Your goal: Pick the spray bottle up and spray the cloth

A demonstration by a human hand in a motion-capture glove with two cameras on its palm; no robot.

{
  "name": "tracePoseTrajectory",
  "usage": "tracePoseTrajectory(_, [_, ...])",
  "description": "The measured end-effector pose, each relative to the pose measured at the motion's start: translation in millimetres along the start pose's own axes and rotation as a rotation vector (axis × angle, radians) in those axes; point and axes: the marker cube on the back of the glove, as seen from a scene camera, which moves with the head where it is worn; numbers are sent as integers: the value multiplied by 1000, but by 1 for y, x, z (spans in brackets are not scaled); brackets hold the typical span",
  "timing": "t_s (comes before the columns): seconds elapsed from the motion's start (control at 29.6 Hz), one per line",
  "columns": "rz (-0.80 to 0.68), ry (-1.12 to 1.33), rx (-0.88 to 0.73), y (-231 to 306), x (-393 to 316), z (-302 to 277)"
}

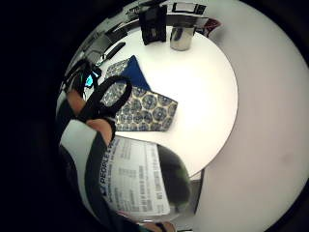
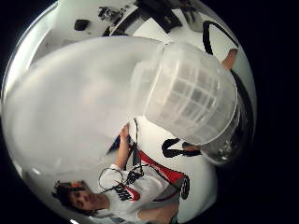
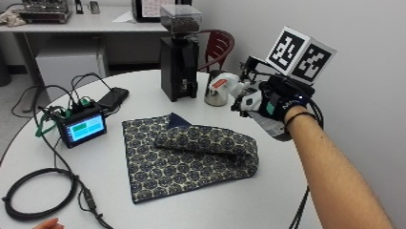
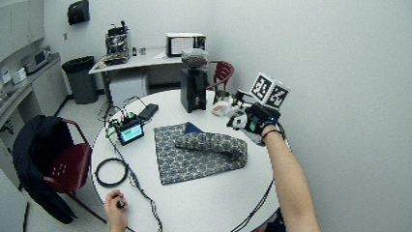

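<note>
White plastic spray bottle (image 3: 238, 90) is already lifted, grasped by the gloved right hand (image 3: 279, 107) above the table's (image 3: 190, 205) far edge; spraying the patterned cloth (image 3: 190, 155) (folded, mid-table) remains.

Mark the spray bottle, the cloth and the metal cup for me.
spray bottle (image 3: 229, 88): outside view, white spray head.
cloth (image 3: 184, 164): outside view, flat patterned part.
metal cup (image 1: 182, 37): little finger side palm view, cup's side wall.
</note>
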Motion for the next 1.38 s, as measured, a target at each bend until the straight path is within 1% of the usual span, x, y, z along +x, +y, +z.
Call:
tracePoseTrajectory(0.07, [18,4,-21,1,3,11])
tracePoseTrajectory(0.24, [84,15,-168,2,33,88])
tracePoseTrajectory(0.3, [92,-1,-188,4,41,101])
tracePoseTrajectory(0.4, [80,-34,-142,3,40,86])
tracePoseTrajectory(0.51, [59,-98,-51,2,33,60])
tracePoseTrajectory(0.67, [-13,-385,151,9,18,27])
tracePoseTrajectory(0.74, [-58,-496,205,10,9,24])
tracePoseTrajectory(0.84, [-121,-593,252,8,-6,28])
tracePoseTrajectory(0.98, [-175,-646,284,0,-24,40])
tracePoseTrajectory(1.15, [-216,-706,282,-13,-35,64])
tracePoseTrajectory(1.38, [-277,-790,221,-21,-48,102])
